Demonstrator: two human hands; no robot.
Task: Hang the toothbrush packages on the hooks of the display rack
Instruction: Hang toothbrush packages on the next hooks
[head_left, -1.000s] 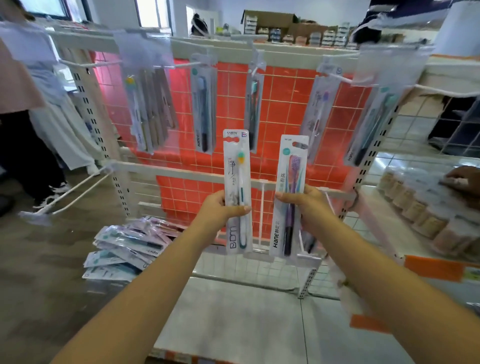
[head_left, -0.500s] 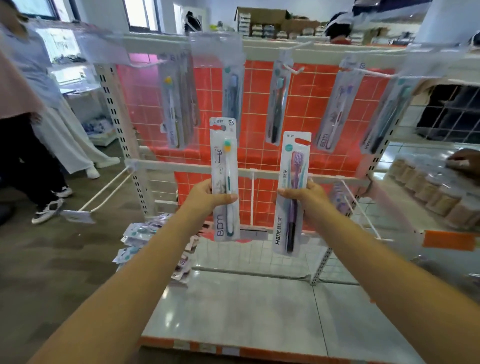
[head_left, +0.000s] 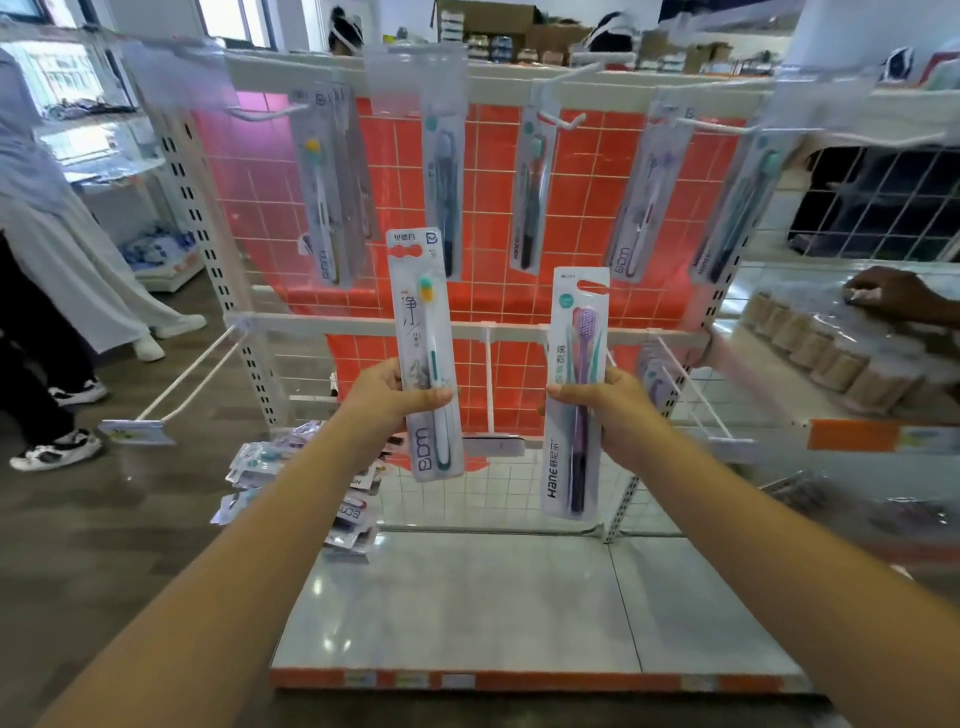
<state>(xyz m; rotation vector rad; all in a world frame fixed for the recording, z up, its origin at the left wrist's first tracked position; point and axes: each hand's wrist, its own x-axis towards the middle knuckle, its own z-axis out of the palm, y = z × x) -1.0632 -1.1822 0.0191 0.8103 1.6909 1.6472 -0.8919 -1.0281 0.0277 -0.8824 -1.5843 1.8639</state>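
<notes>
My left hand (head_left: 387, 397) grips a white BDM toothbrush package (head_left: 423, 332) upright, a green-handled brush inside. My right hand (head_left: 605, 410) grips a Hane package (head_left: 574, 384) with a purple brush, also upright. Both packages are held in front of the display rack (head_left: 363, 322), below its upper row. Several packages (head_left: 535, 192) hang from the top hooks. A bare white hook (head_left: 488, 379) juts from the lower rail between my hands. Another long hook (head_left: 187, 379) sticks out at the lower left.
A pile of toothbrush packages (head_left: 306, 483) lies on the floor at the rack's left foot. The grey base shelf (head_left: 467, 608) spreads below my arms. People stand at the left (head_left: 67, 249). Another person's hand (head_left: 893, 296) rests on wrapped jars at the right.
The view has drawn back and shifted, so the rack sits more to the right. Both packages stay upright in my hands; the left one rose a little relative to the right.
</notes>
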